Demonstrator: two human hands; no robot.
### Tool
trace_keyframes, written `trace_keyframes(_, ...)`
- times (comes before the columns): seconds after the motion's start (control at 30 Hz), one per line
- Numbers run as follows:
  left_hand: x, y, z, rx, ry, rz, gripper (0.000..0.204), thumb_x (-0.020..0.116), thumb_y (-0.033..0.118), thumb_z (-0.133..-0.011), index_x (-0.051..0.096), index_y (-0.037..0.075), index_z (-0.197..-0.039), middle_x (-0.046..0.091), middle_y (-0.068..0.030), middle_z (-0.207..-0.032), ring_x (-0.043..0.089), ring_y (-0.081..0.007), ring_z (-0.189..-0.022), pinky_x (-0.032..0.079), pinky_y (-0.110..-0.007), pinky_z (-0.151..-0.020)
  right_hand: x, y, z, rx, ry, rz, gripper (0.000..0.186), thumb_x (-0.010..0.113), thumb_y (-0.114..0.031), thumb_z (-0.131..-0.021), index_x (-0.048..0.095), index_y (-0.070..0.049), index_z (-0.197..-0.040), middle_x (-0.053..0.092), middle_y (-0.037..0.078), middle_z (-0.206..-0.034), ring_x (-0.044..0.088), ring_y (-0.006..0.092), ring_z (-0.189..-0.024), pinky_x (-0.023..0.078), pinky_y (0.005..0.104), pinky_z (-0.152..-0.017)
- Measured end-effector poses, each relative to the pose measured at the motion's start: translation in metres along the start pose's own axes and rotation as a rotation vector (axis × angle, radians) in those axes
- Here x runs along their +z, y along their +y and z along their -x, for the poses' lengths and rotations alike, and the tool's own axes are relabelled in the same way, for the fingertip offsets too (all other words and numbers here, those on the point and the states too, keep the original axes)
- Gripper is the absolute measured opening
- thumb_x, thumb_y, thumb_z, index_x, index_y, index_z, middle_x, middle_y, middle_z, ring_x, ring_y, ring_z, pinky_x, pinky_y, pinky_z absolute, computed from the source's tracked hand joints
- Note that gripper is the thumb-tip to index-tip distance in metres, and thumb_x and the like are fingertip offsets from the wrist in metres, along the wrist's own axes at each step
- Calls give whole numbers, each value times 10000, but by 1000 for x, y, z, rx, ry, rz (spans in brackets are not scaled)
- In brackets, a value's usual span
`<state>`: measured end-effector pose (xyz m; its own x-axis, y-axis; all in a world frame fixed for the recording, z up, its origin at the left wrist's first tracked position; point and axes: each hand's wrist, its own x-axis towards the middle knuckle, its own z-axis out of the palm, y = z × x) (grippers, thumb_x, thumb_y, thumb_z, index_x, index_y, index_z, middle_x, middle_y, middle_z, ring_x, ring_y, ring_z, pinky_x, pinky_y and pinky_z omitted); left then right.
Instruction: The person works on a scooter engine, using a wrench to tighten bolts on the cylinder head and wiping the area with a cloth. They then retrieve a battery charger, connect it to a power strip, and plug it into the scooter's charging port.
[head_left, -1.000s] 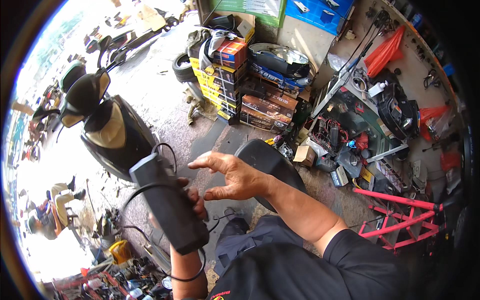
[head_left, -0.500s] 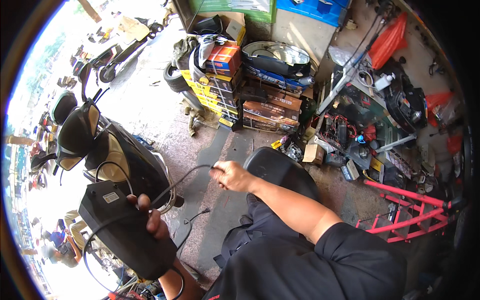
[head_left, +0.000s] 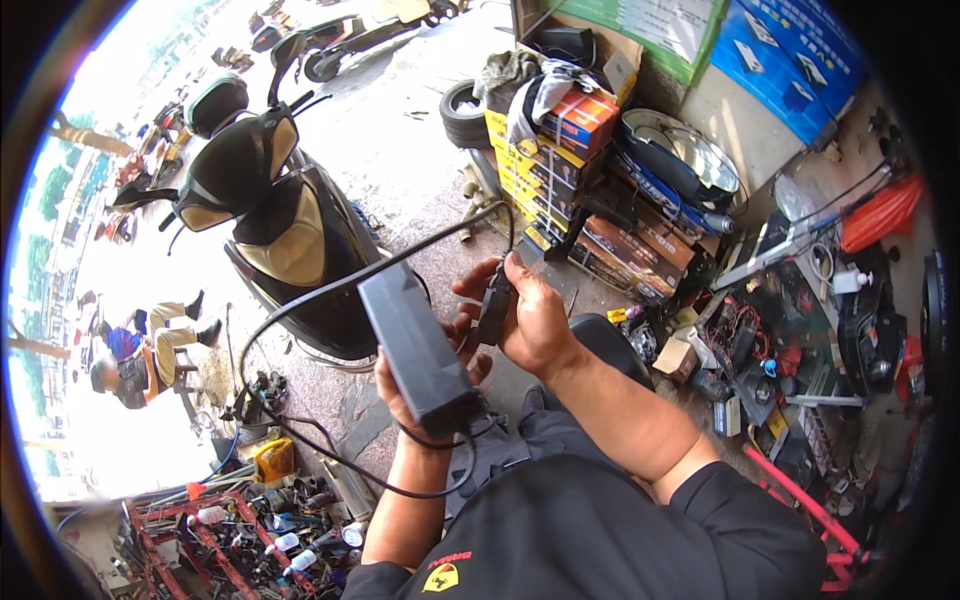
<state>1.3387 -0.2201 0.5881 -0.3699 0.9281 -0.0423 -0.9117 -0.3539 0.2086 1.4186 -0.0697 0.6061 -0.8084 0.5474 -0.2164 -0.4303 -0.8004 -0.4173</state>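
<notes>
A black box-shaped charger (head_left: pixel 415 345), long and narrow on the side now turned up, lies tilted in my left hand (head_left: pixel 393 398). That hand's thumb and fingers wrap both sides of it. Close beside it, my right hand (head_left: pixel 540 322) grips a black plug (head_left: pixel 493 312) at a cable's end. Its fingers point toward the charger, nearly meeting my left fingertips. From the plug a black cable (head_left: pixel 345 282) rises, arcs left over the charger's far end and loops down below the box. The plug's face is too dark to make out.
A black and gold scooter (head_left: pixel 290 240) stands ahead on the left. Stacked cartons (head_left: pixel 545 180) are beyond my hands, with a tyre (head_left: pixel 463 115) beside them. Loose parts and a red frame (head_left: pixel 215 545) lie at lower left. A person (head_left: pixel 135 370) sits farther left.
My right hand has come in from the stretched cable to the charger and now holds the plug. The charger has turned onto a narrower side. The view has swung left.
</notes>
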Motion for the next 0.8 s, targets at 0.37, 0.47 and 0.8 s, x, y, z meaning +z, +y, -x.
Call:
trace_keyframes(0.37, -2, 18, -8, 283, 169, -25, 794, 533, 616, -864, 521, -75, -1257, 628, -240, -1163, 612, -384, -1088, 484, -473, -997, 6, 31, 5, -776, -184, 1185, 157, 679, -74, -900, 612, -39, -1037, 590, 74, -936, 600, 129, -779, 494, 270, -672)
trace_keyframes(0.47, 0, 40, -11, 321, 74, -225, 790, 520, 643, -847, 527, -52, -1223, 615, -234, -1124, 602, -377, -1016, 477, -529, -940, -5, 38, 26, -242, -268, 812, 193, 664, 12, -884, 621, -23, -1069, 638, 30, -938, 594, 78, -838, 507, 259, -751)
trace_keyframes(0.8, 5, 50, -13, 371, 205, -282, 707, 508, 629, -885, 538, 44, -1282, 624, -163, -1146, 624, -332, -1011, 509, -493, -892, -9, 21, 25, 535, -419, 656, 272, 546, -269, -1009, 564, -39, -1153, 629, 62, -831, 654, 154, -676, 566, 308, -587)
